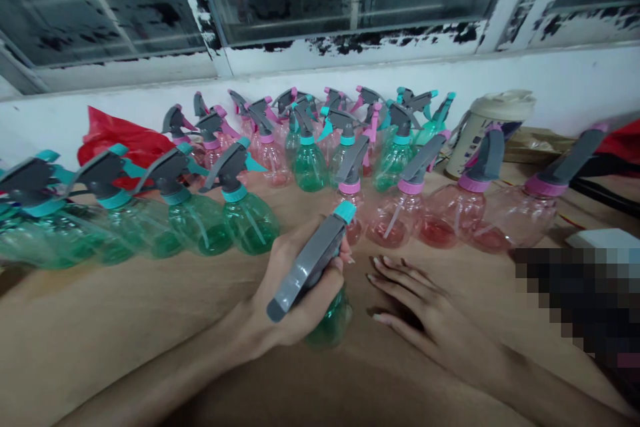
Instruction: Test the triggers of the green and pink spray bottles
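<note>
My left hand [290,290] is wrapped round a green spray bottle [331,320] that has a grey trigger head and a teal collar, holding it just above the brown table [100,320]. My right hand [425,310] lies flat on the table beside it, fingers stretched out and empty. A row of green spray bottles [200,220] stands to the left of my hands. A row of pink spray bottles [440,213] stands to the right.
More green and pink spray bottles [310,140] crowd the back of the table against the white wall. A red plastic bag [120,137] lies at the back left. A beige lidded jug [487,127] stands at the back right. A white box [605,240] sits at the right edge.
</note>
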Demonstrator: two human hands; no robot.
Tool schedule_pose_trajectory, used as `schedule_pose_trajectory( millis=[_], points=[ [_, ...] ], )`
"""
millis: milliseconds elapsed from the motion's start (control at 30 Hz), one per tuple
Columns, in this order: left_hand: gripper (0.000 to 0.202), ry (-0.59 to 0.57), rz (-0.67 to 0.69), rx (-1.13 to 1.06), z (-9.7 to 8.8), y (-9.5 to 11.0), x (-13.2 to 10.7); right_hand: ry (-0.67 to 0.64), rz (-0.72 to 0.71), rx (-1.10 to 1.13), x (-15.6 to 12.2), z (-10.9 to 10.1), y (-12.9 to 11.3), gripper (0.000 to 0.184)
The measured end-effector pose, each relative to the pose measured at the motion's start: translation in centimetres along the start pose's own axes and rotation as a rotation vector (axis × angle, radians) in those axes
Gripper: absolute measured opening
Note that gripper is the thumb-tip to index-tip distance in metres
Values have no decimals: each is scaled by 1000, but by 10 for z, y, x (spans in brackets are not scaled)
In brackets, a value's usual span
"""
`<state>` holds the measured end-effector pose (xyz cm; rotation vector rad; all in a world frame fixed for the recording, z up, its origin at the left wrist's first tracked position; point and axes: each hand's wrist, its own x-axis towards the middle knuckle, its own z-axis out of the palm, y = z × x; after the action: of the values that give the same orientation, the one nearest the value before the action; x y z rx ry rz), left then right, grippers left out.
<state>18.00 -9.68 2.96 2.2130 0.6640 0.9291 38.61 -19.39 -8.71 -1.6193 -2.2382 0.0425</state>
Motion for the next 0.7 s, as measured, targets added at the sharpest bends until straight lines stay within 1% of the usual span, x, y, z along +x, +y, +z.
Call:
schedule_pose_trajectory(
  millis=[167,267,367,700],
  points=[
    [21,-17,31,-8,1,-2,-1,20,15,17,0,1,0,47],
    [27,14,56,28,2,-6,-3,28,14,14,0,2,1,48],
    [28,32,54,40,3,-8,-5,23,3,7,0,1,1,48],
    [28,28,44,9,3,-9,-3,27,1,4,1,1,1,46]
  ],
)
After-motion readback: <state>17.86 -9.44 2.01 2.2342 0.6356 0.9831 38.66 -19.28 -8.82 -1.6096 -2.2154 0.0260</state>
